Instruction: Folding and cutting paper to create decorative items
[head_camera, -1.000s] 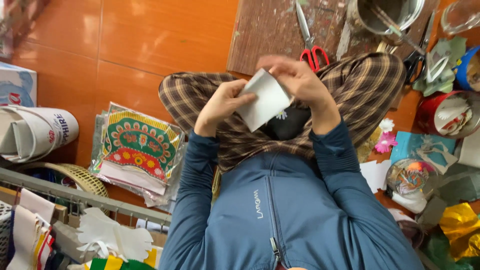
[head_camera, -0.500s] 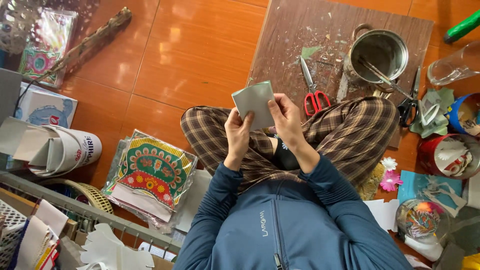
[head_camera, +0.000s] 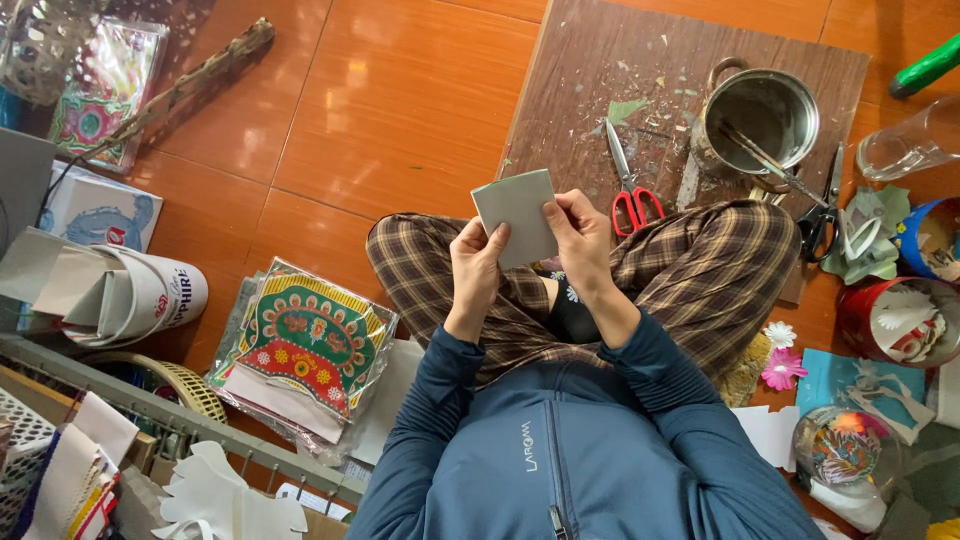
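I sit cross-legged on an orange tiled floor in plaid trousers. Both hands hold a small grey-white folded card (head_camera: 512, 212) up above my knees. My left hand (head_camera: 478, 262) pinches its lower left edge, thumb on the face. My right hand (head_camera: 580, 238) grips its right edge. The card stands nearly flat towards the camera, tilted slightly. Red-handled scissors (head_camera: 630, 185) lie on the brown board (head_camera: 580, 90) just beyond my right hand.
A metal pot (head_camera: 765, 112) with a tool in it sits on the board, black scissors (head_camera: 825, 205) beside it. Colourful printed paper masks in plastic (head_camera: 305, 345) lie at my left. A roll of white card (head_camera: 110, 290), tins (head_camera: 890, 320) and paper flowers (head_camera: 780, 365) surround me.
The view has tilted up towards the board. My hands turned the card from a loose curled sheet into a flat folded piece and raised it away from my lap.
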